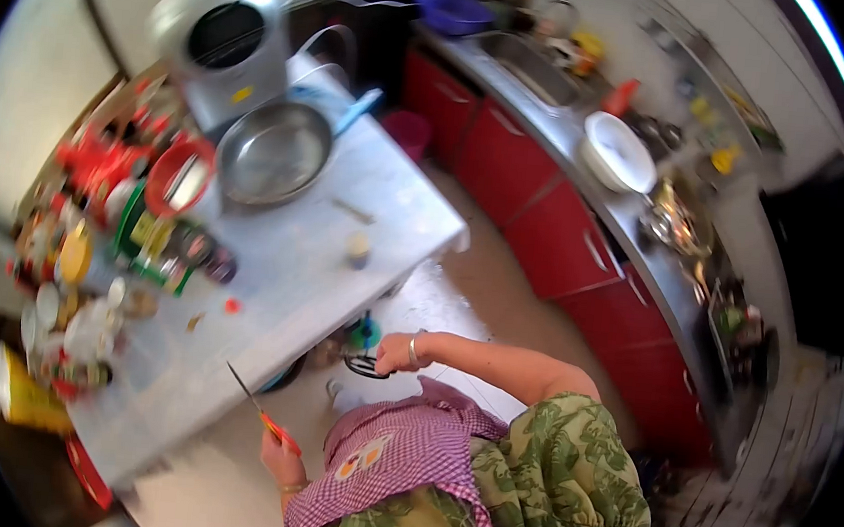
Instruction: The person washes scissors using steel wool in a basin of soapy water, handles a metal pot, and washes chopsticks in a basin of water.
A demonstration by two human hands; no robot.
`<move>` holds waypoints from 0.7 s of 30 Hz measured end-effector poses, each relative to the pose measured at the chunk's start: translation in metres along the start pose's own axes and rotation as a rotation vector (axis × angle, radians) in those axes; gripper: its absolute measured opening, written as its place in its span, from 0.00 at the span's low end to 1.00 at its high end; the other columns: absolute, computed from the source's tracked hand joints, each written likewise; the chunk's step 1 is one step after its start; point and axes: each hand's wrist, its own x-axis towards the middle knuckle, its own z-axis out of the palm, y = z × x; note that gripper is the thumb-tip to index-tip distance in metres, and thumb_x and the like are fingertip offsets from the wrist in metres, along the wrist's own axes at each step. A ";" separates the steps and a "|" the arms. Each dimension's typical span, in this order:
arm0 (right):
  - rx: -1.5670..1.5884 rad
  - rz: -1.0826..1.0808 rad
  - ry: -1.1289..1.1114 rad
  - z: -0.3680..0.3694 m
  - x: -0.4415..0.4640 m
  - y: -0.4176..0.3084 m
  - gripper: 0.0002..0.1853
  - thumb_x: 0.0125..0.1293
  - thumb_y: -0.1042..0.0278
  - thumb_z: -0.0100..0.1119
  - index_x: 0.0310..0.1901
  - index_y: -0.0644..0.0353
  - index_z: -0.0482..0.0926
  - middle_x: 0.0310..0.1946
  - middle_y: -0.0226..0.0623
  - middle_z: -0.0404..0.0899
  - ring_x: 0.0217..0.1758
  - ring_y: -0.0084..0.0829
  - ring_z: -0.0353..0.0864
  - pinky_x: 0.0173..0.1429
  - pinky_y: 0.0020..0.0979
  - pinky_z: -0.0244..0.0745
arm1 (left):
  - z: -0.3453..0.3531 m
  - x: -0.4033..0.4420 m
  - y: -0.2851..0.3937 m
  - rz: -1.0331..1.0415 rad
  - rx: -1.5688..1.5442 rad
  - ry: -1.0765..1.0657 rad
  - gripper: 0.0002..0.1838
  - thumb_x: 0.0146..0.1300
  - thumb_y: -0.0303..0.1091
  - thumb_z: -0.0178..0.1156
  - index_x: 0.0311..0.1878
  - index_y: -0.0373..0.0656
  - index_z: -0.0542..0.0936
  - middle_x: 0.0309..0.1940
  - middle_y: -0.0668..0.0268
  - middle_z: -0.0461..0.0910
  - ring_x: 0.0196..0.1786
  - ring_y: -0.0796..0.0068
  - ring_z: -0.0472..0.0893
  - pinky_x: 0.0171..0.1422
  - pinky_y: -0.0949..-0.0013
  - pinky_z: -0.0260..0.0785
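My left hand (pixel 282 458), low in the head view, is closed round the orange handle of a pair of scissors (pixel 279 432). Their thin dark blades point up and left over the table's front edge. My right hand (pixel 397 355), with a bracelet at the wrist, is closed on a black looped thing (pixel 366 367) whose kind is blurred. It hangs beyond the table edge, above the floor. A round green object (pixel 365 334) shows just behind it.
A pale-covered table (pixel 298 298) carries a metal pan (pixel 274 153), a silver appliance (pixel 223 40), a red bowl (pixel 180 177) and several jars and packets. On the right, red cabinets (pixel 555 240) bear a sink (pixel 531 69) and a white basin (pixel 619 152).
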 end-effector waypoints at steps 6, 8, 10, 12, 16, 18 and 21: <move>0.667 0.084 0.270 -0.043 -0.143 0.147 0.16 0.51 0.69 0.52 0.12 0.52 0.58 0.08 0.22 0.52 0.10 0.16 0.50 0.14 0.25 0.41 | 0.096 -0.043 0.116 0.293 0.080 -0.139 0.09 0.57 0.31 0.57 0.29 0.34 0.72 0.19 0.58 0.72 0.22 0.65 0.73 0.29 0.63 0.63; 0.613 0.014 0.403 -0.062 -0.185 0.211 0.15 0.51 0.70 0.52 0.13 0.53 0.59 0.09 0.22 0.52 0.09 0.17 0.51 0.13 0.25 0.43 | 0.136 -0.050 0.129 0.435 0.135 -0.167 0.09 0.57 0.30 0.58 0.28 0.34 0.72 0.17 0.58 0.71 0.21 0.65 0.72 0.28 0.63 0.63; 0.625 -0.073 0.503 -0.082 -0.238 0.263 0.12 0.52 0.70 0.53 0.15 0.54 0.64 0.09 0.22 0.53 0.09 0.17 0.51 0.13 0.24 0.43 | 0.173 -0.060 0.142 0.483 0.148 -0.219 0.09 0.56 0.30 0.59 0.27 0.34 0.72 0.16 0.57 0.70 0.20 0.65 0.72 0.27 0.63 0.63; 0.692 -0.067 0.630 -0.100 -0.294 0.296 0.08 0.52 0.69 0.54 0.18 0.57 0.69 0.08 0.22 0.55 0.09 0.17 0.53 0.13 0.24 0.44 | 0.204 -0.074 0.161 0.443 0.129 -0.299 0.10 0.56 0.31 0.60 0.26 0.35 0.72 0.16 0.57 0.70 0.20 0.65 0.72 0.27 0.64 0.63; 0.964 0.011 0.963 -0.124 -0.385 0.349 0.08 0.55 0.66 0.53 0.24 0.59 0.74 0.08 0.20 0.55 0.09 0.16 0.53 0.14 0.23 0.44 | 0.248 -0.118 0.216 0.490 0.084 -0.366 0.11 0.56 0.31 0.59 0.25 0.34 0.71 0.15 0.59 0.70 0.18 0.70 0.71 0.25 0.65 0.61; 1.250 0.023 1.131 -0.134 -0.429 0.344 0.09 0.57 0.64 0.51 0.24 0.58 0.73 0.08 0.19 0.53 0.08 0.16 0.51 0.13 0.23 0.45 | 0.276 -0.111 0.204 0.430 0.107 -0.457 0.11 0.56 0.32 0.59 0.25 0.34 0.72 0.15 0.59 0.70 0.18 0.72 0.72 0.24 0.66 0.61; 1.583 -0.289 1.131 -0.153 -0.463 0.387 0.11 0.59 0.61 0.52 0.23 0.56 0.73 0.09 0.17 0.49 0.09 0.15 0.47 0.13 0.21 0.45 | 0.309 -0.112 0.227 0.543 0.219 -0.510 0.11 0.56 0.32 0.59 0.25 0.35 0.72 0.14 0.59 0.70 0.18 0.71 0.73 0.24 0.65 0.62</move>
